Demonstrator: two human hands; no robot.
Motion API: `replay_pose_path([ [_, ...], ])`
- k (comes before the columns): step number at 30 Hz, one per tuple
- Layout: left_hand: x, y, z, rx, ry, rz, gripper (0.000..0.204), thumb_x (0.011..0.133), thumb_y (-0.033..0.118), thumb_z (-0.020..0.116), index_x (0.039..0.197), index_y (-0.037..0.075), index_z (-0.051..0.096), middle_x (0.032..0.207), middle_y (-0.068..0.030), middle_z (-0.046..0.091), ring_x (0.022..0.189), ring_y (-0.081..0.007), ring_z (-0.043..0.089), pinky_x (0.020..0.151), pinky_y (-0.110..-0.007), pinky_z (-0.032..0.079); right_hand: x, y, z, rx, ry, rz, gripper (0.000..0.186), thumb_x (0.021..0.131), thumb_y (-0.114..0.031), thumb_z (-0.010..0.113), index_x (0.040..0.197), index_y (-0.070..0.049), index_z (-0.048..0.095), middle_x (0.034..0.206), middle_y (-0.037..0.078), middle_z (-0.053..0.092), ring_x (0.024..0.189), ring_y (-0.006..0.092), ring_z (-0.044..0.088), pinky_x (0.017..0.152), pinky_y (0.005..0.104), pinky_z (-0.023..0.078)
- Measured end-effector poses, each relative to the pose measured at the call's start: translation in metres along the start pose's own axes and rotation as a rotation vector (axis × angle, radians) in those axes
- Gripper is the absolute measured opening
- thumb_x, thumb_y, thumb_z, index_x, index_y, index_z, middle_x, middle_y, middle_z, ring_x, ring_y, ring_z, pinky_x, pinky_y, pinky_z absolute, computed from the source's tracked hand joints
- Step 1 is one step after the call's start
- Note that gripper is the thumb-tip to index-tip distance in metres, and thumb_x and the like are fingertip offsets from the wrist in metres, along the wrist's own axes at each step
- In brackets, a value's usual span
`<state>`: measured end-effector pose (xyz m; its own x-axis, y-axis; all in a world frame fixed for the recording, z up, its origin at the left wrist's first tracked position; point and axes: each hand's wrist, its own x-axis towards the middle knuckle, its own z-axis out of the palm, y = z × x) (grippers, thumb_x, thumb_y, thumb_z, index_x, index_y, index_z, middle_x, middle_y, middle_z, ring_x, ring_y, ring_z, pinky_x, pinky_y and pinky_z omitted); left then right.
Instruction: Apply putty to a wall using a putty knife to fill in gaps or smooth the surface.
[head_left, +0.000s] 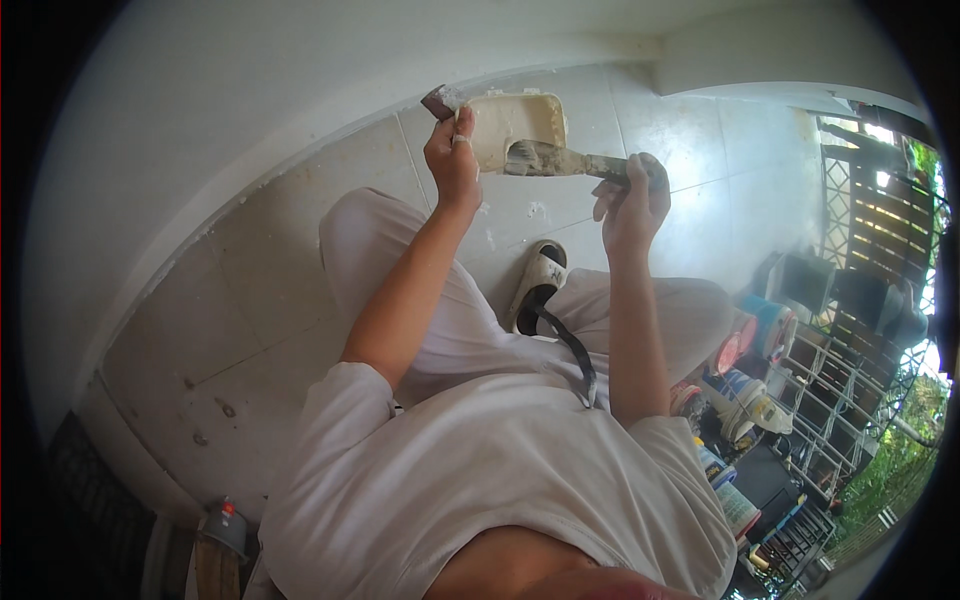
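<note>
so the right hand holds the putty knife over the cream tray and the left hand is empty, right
Not quite: the left hand is not empty. It pinches a small dark block beside the cream tray. The rest holds: the right hand holds the putty knife, its blade over the tray. The head view shows this.

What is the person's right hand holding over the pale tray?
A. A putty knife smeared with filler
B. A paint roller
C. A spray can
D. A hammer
A: the right hand grips the handle of a putty knife, whose flat smeared blade reaches over the tray.
</note>
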<state>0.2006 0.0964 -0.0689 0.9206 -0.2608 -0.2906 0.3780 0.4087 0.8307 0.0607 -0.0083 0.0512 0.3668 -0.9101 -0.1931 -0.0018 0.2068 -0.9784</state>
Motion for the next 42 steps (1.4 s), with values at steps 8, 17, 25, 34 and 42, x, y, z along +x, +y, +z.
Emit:
replay_pose_path([
  [8, 0.002, -0.001, 0.006, -0.205, 0.038, -0.206, 0.038, 0.095, 0.025, 0.062, 0.11, -0.009, 0.064, 0.106, -0.0087, 0.064, 0.1, -0.0132, 0.056, 0.094, -0.027, 0.04, -0.003, -0.002, -0.019, -0.007, -0.196, -0.134, 0.029, 0.097, -0.019, 0.055, 0.115, 0.001, 0.044, 0.084, 0.024, 0.065, 0.056, 0.0263, 0.066, 0.041, 0.0287, 0.047],
  [17, -0.001, -0.006, 0.014, -0.182, -0.013, -0.055, 0.032, 0.095, 0.021, 0.061, 0.105, -0.009, 0.064, 0.099, -0.0077, 0.065, 0.092, -0.0125, 0.057, 0.089, -0.026, 0.042, 0.002, -0.003, -0.024, -0.116, -0.431, -0.298, 0.03, 0.096, -0.016, 0.059, 0.113, 0.001, 0.041, 0.083, 0.024, 0.066, 0.064, 0.0263, 0.069, 0.047, 0.0277, 0.05],
  [25, -0.024, 0.003, 0.024, -0.013, 0.152, 0.055, 0.028, 0.096, 0.021, 0.061, 0.098, -0.006, 0.066, 0.097, -0.0058, 0.063, 0.09, -0.012, 0.054, 0.083, -0.027, 0.043, 0.015, -0.014, -0.009, -0.054, -0.452, 0.006, 0.027, 0.097, -0.018, 0.058, 0.108, 0.001, 0.042, 0.065, 0.017, 0.061, 0.048, 0.0212, 0.062, 0.038, 0.0266, 0.046],
  [34, -0.048, 0.01, 0.013, 0.313, 0.438, 0.251, 0.032, 0.097, 0.025, 0.059, 0.097, -0.006, 0.066, 0.098, -0.0067, 0.061, 0.089, -0.0134, 0.054, 0.082, -0.028, 0.042, 0.036, -0.022, -0.007, 0.003, -0.53, 0.331, 0.024, 0.097, -0.018, 0.056, 0.103, 0.001, 0.043, 0.061, 0.018, 0.059, 0.041, 0.0216, 0.058, 0.035, 0.0283, 0.044],
  [42, -0.059, 0.027, 0.016, -0.017, 0.366, 0.198, 0.04, 0.099, 0.033, 0.054, 0.12, 0.0, 0.058, 0.115, -0.0091, 0.061, 0.105, -0.0183, 0.058, 0.093, -0.032, 0.044, 0.055, -0.035, -0.019, 0.18, -0.604, 0.252, 0.027, 0.096, -0.018, 0.058, 0.106, 0.0, 0.041, 0.062, 0.018, 0.059, 0.043, 0.0225, 0.058, 0.036, 0.0293, 0.045],
])
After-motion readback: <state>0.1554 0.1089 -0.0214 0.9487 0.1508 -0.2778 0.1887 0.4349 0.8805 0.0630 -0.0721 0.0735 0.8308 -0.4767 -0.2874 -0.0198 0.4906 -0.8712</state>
